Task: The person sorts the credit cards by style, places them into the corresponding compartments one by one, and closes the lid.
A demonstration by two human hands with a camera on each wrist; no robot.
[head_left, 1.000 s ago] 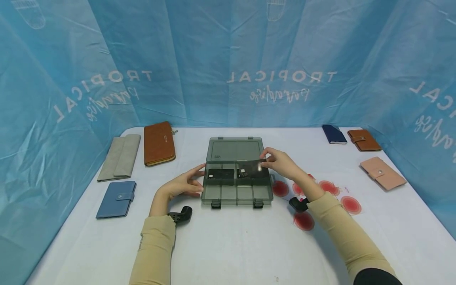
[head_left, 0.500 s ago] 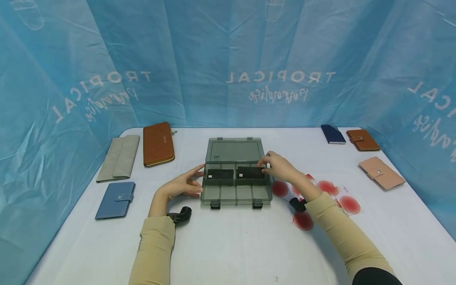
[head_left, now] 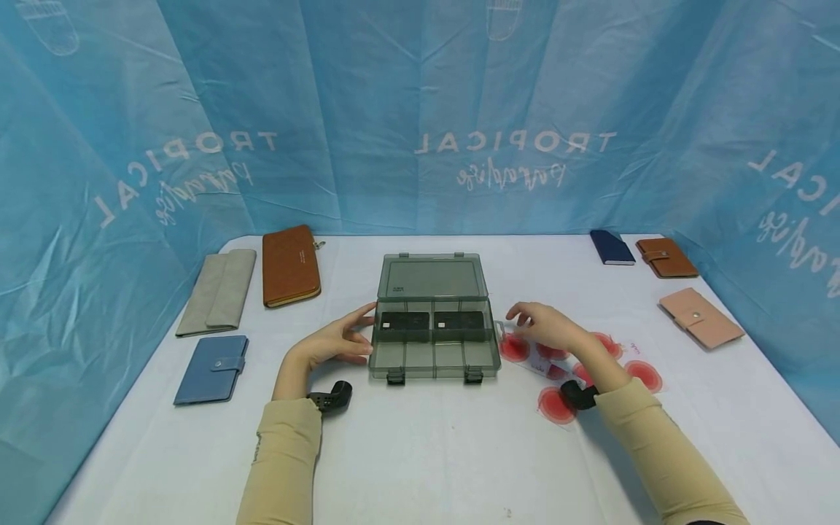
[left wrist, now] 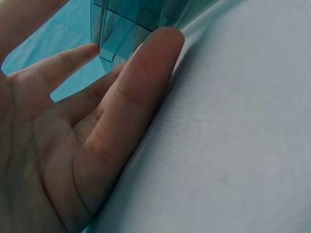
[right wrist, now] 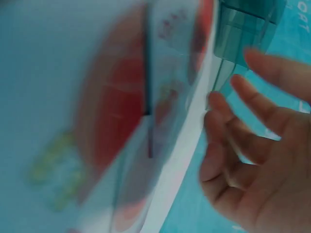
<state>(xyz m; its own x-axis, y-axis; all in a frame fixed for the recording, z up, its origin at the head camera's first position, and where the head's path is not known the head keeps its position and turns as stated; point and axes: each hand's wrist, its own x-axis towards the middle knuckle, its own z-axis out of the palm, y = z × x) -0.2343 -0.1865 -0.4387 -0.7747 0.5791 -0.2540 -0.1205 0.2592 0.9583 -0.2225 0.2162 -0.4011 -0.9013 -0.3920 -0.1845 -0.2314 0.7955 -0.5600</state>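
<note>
A smoky see-through organizer box (head_left: 420,359) stands in the middle of the table with its lid (head_left: 432,278) folded back. Two black chip cards, a left one (head_left: 402,324) and a right one (head_left: 461,324), lie side by side in its rear compartments. My left hand (head_left: 333,341) is at the box's left side, fingers spread and fingertips right at the wall (left wrist: 129,29). Just right of the box, my right hand (head_left: 546,326) hovers with loosely bent fingers and nothing in them. Below it lies a clear sheet printed with red circles (head_left: 515,348).
At left lie a grey wallet (head_left: 219,292), a brown zip wallet (head_left: 291,266) and a blue snap wallet (head_left: 211,370). At right are a navy card holder (head_left: 612,246), a brown wallet (head_left: 668,258) and a pink wallet (head_left: 702,318). A blue curtain (head_left: 367,146) closes the back.
My right hand lowered the VIP card flat into the right rear compartment, let go, and moved right, off the box. My left hand stays at the box's left side.
</note>
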